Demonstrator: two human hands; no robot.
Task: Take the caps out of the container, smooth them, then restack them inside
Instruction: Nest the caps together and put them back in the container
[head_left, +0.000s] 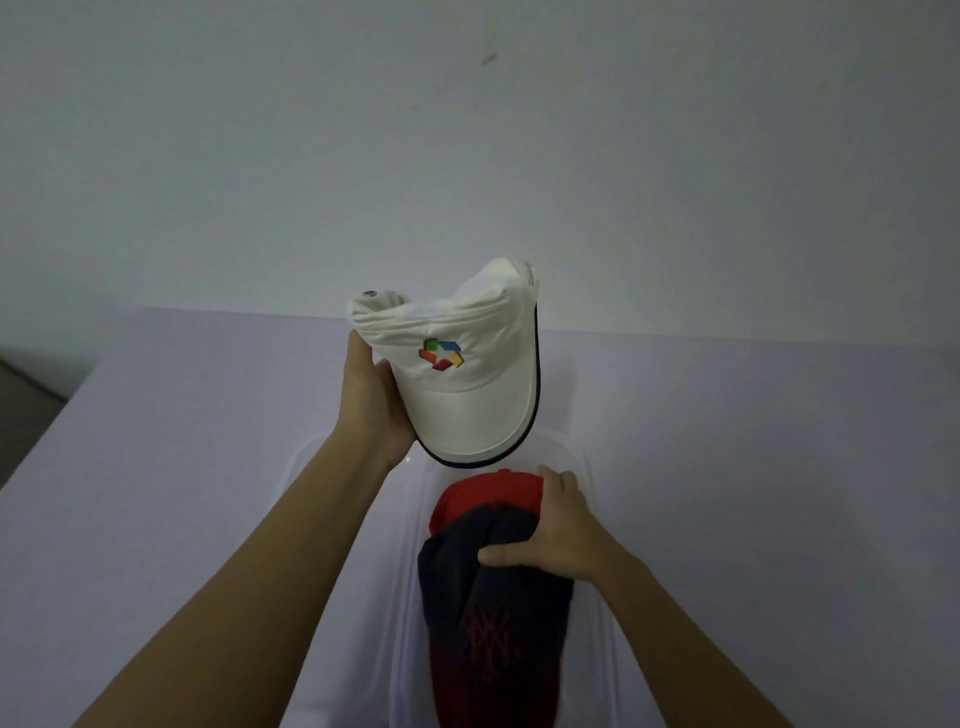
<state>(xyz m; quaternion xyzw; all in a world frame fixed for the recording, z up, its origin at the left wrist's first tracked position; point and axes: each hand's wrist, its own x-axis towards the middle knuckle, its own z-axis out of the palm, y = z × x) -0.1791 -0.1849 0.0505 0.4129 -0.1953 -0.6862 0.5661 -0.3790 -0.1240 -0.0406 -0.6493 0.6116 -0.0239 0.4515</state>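
Observation:
My left hand (371, 397) holds a white cap (462, 384) with a coloured logo up in the air above the far end of a clear plastic container (597, 483); its brim points down toward me. Inside the container lies a dark navy cap (493, 613) with a red embroidered logo, and a red cap (483, 493) shows beneath it at the far end. My right hand (550, 530) grips the crown of the navy cap, thumb across its top.
The container stands on a pale lilac table (208, 441) whose far edge meets a plain grey-white wall (467, 156). The table's left edge runs diagonally, with dark floor (26, 384) beyond it.

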